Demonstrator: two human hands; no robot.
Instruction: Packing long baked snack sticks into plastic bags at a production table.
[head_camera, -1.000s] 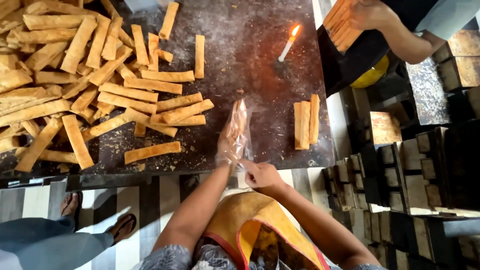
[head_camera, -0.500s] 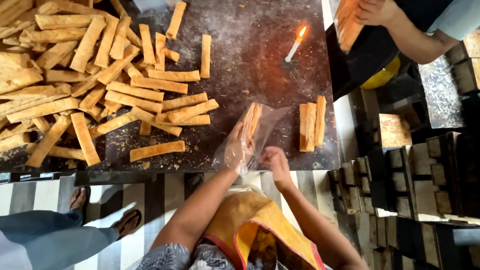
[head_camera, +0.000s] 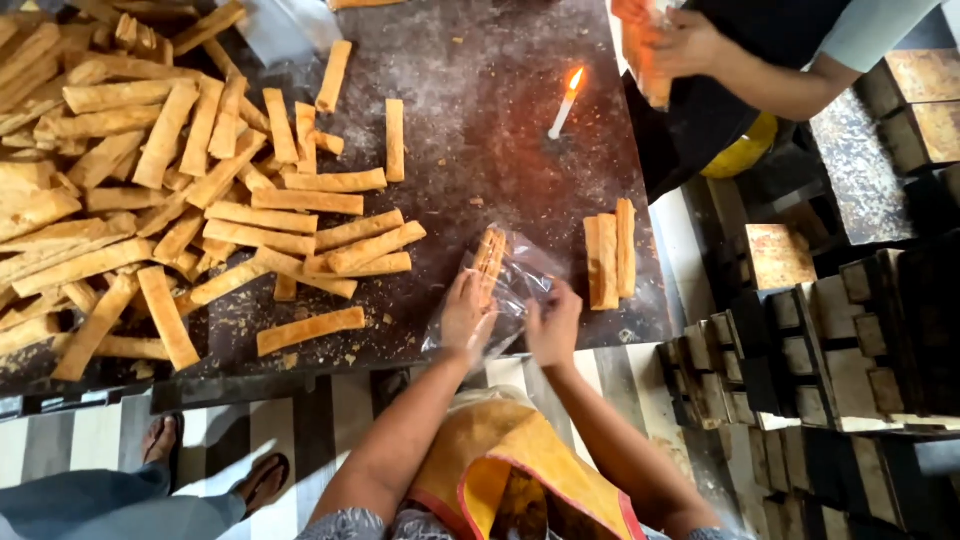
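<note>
At the near edge of the dark, crumb-covered metal table (head_camera: 480, 130), just left of a small pair of upright golden sticks (head_camera: 610, 258), lies the clear thin plastic bag (head_camera: 510, 290). Inside this bag a few long golden-brown fried sticks (head_camera: 489, 260) are visible, standing side by side. The left hand (head_camera: 465, 320) grips the left side of the bag, with its fingers closed around the plastic and the sticks in it. The right hand (head_camera: 553, 325) pinches the right side of the bag near its mouth, fingers pressed together on the film. Both hands touch the bag, one on each side of it.

Beyond the bag, farther up the table, a thin white candle (head_camera: 563, 108) stands tilted and it burns with a small orange flame. Left of the bag, a single fried stick (head_camera: 310, 331) lies alone near the table edge, and behind it a big loose heap of the same golden sticks (head_camera: 150, 190) covers the left half of the table.

Right of the candle, at the far corner, another person's hand (head_camera: 690, 45) holds a bundle of sticks in plastic (head_camera: 645, 55). Below the bag hangs a yellow apron with red border (head_camera: 520, 470). Left of the apron, under the table edge, two feet in sandals (head_camera: 210, 465) rest on a striped floor (head_camera: 100, 440).
</note>
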